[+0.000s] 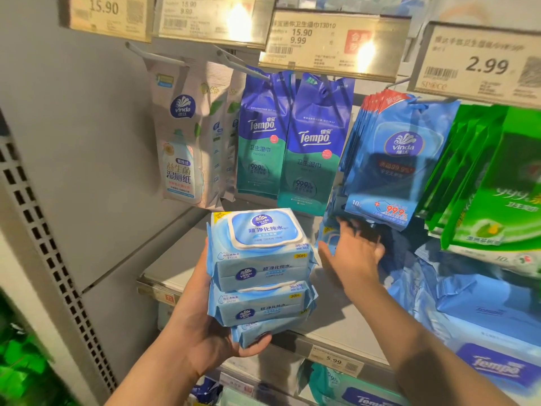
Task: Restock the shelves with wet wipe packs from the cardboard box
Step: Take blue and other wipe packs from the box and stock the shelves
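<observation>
"Tempo" on hanging packs (313, 148)

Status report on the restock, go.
Left hand grips three stacked Vinda wet wipe packs. Right hand open, reaching onto the shelf under the hanging blue Vinda packs. Bare shelf space ahead.

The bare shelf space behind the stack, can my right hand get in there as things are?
Probably yes. The right hand is open and holds nothing, and the shelf beside it looks bare; only hanging blue packs overhang it.
</observation>
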Tool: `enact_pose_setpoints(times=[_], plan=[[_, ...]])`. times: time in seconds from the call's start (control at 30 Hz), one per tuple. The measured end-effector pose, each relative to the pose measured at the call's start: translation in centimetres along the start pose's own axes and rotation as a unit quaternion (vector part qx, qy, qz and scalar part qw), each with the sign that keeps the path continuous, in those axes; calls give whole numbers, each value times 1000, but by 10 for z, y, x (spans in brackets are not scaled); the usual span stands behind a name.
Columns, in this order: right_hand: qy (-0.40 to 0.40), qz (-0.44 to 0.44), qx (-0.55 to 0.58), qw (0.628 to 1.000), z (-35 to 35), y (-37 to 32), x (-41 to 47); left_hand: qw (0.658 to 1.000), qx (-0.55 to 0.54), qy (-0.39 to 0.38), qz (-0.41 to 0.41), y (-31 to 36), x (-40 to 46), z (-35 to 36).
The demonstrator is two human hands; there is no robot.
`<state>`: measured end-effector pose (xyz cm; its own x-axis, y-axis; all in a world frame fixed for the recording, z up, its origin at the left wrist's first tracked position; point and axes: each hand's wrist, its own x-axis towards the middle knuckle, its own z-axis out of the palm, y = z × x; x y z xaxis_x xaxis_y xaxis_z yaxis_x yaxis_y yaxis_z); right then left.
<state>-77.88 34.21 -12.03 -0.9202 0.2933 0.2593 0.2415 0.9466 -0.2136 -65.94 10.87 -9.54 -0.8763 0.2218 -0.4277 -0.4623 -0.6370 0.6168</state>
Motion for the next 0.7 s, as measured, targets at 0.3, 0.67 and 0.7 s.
enact_pose_setpoints(times=[0.3, 0.67, 0.7], plan=[[-109, 42, 372, 921, -49, -17, -51, 999, -30, -15, -5, 1, -1, -6], [-318, 31, 508, 800, -117, -23, -96, 999, 13, -42, -26, -10, -6, -6], [-326, 15, 499, 803, -120, -24, -99, 998, 26, -47, -27, -11, -7, -4]])
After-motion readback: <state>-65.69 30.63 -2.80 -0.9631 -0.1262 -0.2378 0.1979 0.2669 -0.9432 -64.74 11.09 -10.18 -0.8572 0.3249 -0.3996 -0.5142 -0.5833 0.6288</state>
